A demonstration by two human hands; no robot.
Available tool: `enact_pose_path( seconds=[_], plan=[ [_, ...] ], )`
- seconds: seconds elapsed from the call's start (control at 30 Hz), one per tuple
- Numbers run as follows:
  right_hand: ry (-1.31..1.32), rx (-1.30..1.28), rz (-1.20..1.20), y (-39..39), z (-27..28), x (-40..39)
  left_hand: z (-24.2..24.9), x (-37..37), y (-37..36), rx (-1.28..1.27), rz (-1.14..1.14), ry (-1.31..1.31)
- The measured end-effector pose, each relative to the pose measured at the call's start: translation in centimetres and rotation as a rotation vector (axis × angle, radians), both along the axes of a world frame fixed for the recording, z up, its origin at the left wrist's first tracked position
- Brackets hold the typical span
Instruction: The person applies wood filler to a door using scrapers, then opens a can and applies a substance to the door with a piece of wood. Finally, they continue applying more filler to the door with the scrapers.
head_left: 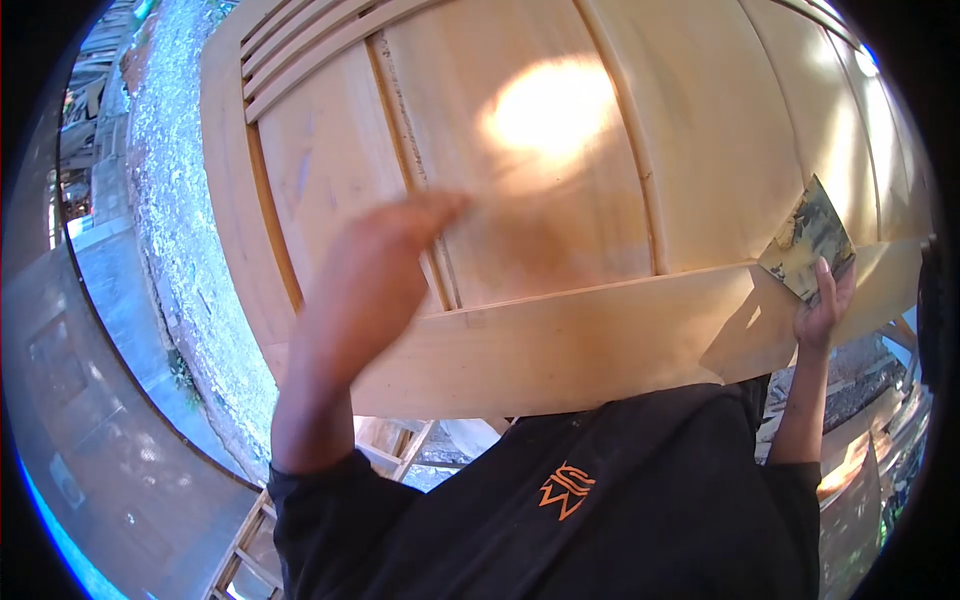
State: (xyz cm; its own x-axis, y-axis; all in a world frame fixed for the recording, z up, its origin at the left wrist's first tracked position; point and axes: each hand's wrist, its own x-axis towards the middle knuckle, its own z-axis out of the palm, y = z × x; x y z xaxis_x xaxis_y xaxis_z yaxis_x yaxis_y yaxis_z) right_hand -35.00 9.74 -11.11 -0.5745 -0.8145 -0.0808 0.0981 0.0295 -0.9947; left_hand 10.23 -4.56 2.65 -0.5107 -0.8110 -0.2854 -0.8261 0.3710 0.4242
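Observation:
A pale wooden panel door (530,220) with raised strips between its panels lies in front of me. Over its left panels is my left hand (385,250), smeared by motion, its fingertips near a strip with a line of dark specks (400,130) beside it. Whether those fingers hold anything is hidden by the blur. At the door's near right edge, my right hand (828,305) grips a flat square plate (808,240) smudged with dark and yellowish patches. My thumb rests on the face of this plate.
Slats (310,50) cross the door's far left end. Brown panels (90,400) stand at the left, beyond a strip of rough pale ground (180,200). A wooden ladder-like frame (245,555) is low at the left. Scrap timber (850,390) lies at the right.

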Motion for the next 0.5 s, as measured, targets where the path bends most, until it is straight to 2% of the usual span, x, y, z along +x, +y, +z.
enact_pose_path(
  seconds=[0.1, 0.2, 0.5],
  plan=[
    [0.023, -0.012, -0.003, -0.1, -0.1, 0.0, 0.4, 0.4, -4.6, -0.199, 0.053, -0.025],
    [0.012, 0.013, 0.003, 0.2, -0.1, -0.4, -0.7, 0.4, -6.6, -0.175, 0.044, -0.083],
    [0.009, 0.039, 0.011, 0.3, 0.3, -0.3, 0.3, 2.0, -7.5, -0.202, 0.181, 0.012]
  ],
)
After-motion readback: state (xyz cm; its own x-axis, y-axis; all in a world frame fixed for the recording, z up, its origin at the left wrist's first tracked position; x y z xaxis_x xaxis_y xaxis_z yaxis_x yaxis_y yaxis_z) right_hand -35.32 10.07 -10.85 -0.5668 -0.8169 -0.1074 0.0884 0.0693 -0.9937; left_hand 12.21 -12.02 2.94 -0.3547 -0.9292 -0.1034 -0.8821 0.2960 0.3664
